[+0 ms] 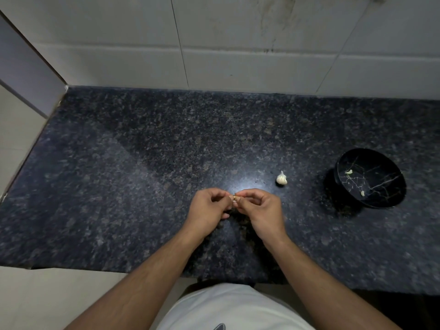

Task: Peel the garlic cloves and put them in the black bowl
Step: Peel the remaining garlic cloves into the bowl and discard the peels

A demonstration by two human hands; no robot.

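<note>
My left hand (pixel 209 208) and my right hand (pixel 262 210) meet over the middle of the dark granite counter (pixel 142 175). Between their fingertips they pinch a small garlic clove (pixel 234 198), mostly hidden by the fingers. A white garlic bulb (pixel 281 178) lies on the counter just right of and beyond my right hand. Farther right stands the black bowl (pixel 390 186), tilted toward me, with two pale peeled cloves (pixel 349 172) inside it.
A white tiled wall (pixel 238 55) rises along the back of the counter. The counter's left edge drops to a pale floor (pixel 19 139). The front edge runs just before my white shirt (pixel 233 308).
</note>
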